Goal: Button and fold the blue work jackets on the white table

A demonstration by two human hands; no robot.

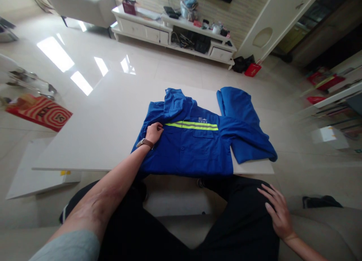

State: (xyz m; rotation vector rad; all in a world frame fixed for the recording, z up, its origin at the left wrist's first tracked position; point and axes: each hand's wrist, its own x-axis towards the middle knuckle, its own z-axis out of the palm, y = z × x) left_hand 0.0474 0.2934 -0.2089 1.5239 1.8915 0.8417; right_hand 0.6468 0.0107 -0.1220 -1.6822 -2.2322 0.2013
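A blue work jacket [203, 146] lies spread on the white table, its lower edge at the table's near side. Across its chest runs a yellow-green reflective strip [198, 126] with a grey middle, and small white print sits above it. My left hand [154, 132], a watch on its wrist, is closed with curled fingers on the fabric at the strip's left end. Folded blue cloth [240, 106] lies to the right, partly under the jacket's sleeve. My right hand [277, 212] rests on my thigh, fingers spread, holding nothing.
The white table [93, 140] extends left of the jacket. A red patterned paper bag [42, 112] stands beyond its left end. Across the floor is a low white TV cabinet [158, 34] with assorted items on it. A red bag [252, 69] sits by its right end.
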